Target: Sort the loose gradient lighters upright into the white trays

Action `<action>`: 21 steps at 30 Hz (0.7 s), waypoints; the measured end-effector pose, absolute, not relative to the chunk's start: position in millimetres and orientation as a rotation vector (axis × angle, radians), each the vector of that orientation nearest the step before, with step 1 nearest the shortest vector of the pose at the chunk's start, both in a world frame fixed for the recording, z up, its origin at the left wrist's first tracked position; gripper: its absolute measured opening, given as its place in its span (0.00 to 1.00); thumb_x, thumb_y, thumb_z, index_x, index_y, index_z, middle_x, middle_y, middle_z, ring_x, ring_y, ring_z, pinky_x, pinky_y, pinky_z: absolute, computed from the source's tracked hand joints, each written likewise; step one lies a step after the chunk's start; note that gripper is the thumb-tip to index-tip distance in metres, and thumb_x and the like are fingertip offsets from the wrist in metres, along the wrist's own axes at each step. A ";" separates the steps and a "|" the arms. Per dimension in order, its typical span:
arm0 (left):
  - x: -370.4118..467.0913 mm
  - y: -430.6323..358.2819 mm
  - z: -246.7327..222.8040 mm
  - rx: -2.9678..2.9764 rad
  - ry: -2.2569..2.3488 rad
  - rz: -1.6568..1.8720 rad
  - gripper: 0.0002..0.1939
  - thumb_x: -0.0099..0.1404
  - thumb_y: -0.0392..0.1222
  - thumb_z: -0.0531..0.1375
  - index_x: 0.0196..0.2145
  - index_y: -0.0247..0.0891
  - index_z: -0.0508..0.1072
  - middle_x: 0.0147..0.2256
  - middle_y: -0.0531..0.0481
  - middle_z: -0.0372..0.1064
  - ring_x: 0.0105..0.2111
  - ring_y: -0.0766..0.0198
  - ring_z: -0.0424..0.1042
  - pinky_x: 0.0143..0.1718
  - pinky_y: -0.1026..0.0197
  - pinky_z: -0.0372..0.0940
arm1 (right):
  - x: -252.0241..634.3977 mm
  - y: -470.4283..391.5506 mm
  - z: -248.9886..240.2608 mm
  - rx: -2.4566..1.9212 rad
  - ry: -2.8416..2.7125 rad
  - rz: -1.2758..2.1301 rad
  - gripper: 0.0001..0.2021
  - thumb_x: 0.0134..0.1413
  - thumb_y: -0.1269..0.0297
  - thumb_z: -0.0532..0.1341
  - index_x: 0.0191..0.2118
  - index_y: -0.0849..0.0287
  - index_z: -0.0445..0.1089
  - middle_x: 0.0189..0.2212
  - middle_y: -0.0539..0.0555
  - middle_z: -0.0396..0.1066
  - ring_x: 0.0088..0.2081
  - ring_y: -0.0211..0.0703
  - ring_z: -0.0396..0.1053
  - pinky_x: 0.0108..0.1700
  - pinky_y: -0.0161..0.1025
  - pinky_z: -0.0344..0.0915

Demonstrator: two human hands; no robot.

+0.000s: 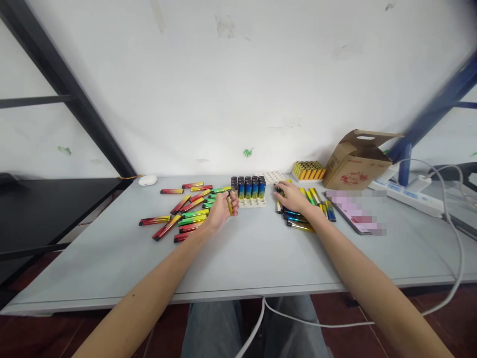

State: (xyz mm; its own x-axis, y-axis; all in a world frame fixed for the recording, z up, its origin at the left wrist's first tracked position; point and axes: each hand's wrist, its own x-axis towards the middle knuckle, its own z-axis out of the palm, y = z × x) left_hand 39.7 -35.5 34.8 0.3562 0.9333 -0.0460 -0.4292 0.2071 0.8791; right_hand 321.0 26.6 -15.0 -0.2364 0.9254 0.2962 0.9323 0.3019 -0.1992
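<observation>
My left hand (pixel 222 211) is closed around a slim yellow tube (pixel 230 205) with a black end, held upright just left of the white tray. Its exact kind does not show clearly. My right hand (pixel 292 197) reaches over a pile of similar tubes (pixel 298 226) in blue, yellow and green, its fingers curled on a black-ended one (pixel 278 190). Between the hands, a white holed tray (pixel 253 203) carries rows of upright blue-green tubes (pixel 250 189) with black tops; its front holes show bare. Loose red-yellow and green tubes (pixel 194 214) lie scattered beside my left hand.
Behind stand a second white holed tray (pixel 271 177) and a block of upright yellow tubes (pixel 309 170). To the right are an open cardboard box (pixel 354 166), a pink-screened flat device (pixel 352 211) and a power strip (pixel 410 196) with cables. A white case (pixel 148 180) lies far left.
</observation>
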 end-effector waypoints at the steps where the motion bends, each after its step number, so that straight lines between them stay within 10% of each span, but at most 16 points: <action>1: 39.3 -35.2 34.5 0.909 0.669 1.052 0.13 0.67 0.41 0.43 0.27 0.38 0.59 0.24 0.54 0.52 0.22 0.67 0.57 0.22 0.67 0.58 | 320.9 26.6 -14.9 -1.669 -2.222 -0.025 0.20 0.62 0.56 0.52 0.53 0.61 0.68 0.58 0.63 0.63 0.58 0.54 0.62 0.59 0.50 0.58; 21: 45.2 -36.4 35.1 0.910 0.767 1.040 0.07 0.61 0.34 0.46 0.26 0.38 0.59 0.24 0.55 0.51 0.21 0.69 0.53 0.21 0.69 0.55 | 320.3 26.5 -15.9 -1.674 -2.205 -0.028 0.19 0.61 0.57 0.52 0.53 0.60 0.68 0.58 0.63 0.63 0.58 0.55 0.62 0.58 0.50 0.59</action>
State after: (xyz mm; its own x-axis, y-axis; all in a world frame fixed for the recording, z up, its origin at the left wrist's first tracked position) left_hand 45.2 -36.4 35.1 0.3252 0.9401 -0.1023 -0.3760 0.2279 0.8982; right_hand 320.3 26.5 -15.9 -0.2250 0.9263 0.3022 0.9338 0.2936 -0.2045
